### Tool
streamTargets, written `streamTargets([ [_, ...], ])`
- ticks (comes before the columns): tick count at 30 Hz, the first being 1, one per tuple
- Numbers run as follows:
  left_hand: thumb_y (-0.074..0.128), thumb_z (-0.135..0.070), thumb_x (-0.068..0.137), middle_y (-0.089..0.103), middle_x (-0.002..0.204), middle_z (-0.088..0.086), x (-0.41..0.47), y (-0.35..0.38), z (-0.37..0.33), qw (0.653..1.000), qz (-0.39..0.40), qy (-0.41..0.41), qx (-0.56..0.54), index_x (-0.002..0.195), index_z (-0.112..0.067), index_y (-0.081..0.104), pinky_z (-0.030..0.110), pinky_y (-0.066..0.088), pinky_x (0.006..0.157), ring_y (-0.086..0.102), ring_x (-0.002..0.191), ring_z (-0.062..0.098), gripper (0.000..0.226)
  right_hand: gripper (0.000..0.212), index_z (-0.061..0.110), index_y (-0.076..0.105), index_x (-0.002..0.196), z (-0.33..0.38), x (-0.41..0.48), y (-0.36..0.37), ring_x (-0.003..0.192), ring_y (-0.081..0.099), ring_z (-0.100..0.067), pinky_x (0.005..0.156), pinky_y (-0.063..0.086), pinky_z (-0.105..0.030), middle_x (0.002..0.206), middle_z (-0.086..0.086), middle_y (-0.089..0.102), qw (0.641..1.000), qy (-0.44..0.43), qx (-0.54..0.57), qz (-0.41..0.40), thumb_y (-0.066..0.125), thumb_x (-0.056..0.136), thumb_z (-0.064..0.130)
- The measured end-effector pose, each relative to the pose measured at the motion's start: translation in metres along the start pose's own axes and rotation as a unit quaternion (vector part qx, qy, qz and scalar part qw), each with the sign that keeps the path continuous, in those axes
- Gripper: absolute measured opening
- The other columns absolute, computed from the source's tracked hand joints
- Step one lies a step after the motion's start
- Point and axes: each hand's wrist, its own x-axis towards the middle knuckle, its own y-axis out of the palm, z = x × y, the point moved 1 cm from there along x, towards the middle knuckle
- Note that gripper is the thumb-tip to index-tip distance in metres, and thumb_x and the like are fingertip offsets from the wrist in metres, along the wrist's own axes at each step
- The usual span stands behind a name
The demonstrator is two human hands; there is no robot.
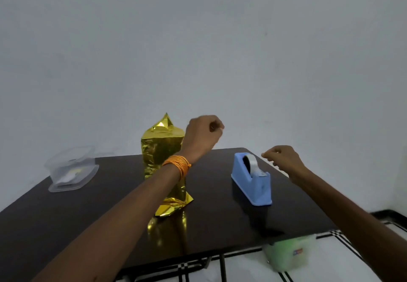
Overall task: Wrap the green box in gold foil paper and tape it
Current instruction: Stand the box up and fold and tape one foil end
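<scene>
The box stands upright near the middle of the dark table (66,215), covered all over in gold foil paper (160,149); no green shows. The foil rises to a folded peak on top and flares out crumpled at the base. My left hand (202,133) is raised just right of the box top, fingers curled, with a small pale glint like a bit of clear tape at the fingertips. The forearm crosses in front of the box. My right hand (283,160) hovers just right of the blue tape dispenser (251,180), thumb and forefinger pinched together, nothing visible between them.
A clear plastic container (70,169) sits at the table's back left corner. A pale green translucent tub (288,253) lies on the tiled floor below the table's right front edge. A plain wall rises close behind the table.
</scene>
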Motion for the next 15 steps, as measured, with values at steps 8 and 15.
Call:
streamTargets([
  [8, 0.076, -0.023, 0.078, 0.072, 0.101, 0.005, -0.037, 0.114, 0.002, 0.958, 0.269, -0.104, 0.011, 0.100, -0.010, 0.075, 0.035, 0.054, 0.081, 0.066, 0.094, 0.021, 0.026, 0.025, 0.010, 0.062, 0.077, -0.037, -0.008, 0.002, 0.056, 0.037, -0.013, 0.051, 0.029, -0.024, 0.069, -0.005, 0.049, 0.983, 0.149, 0.058, 0.089, 0.068, 0.091, 0.031],
  [15, 0.084, -0.034, 0.074, 0.071, 0.089, 0.011, -0.054, 0.150, 0.013, 0.959, 0.252, -0.128, 0.006, 0.088, -0.002, 0.071, 0.035, 0.051, 0.068, 0.065, 0.082, 0.025, 0.037, 0.021, 0.007, 0.059, 0.075, -0.036, 0.002, 0.014, 0.052, 0.034, -0.012, 0.047, 0.028, -0.022, 0.066, -0.006, 0.050, 0.975, 0.173, 0.093, 0.100, 0.074, 0.086, 0.015],
])
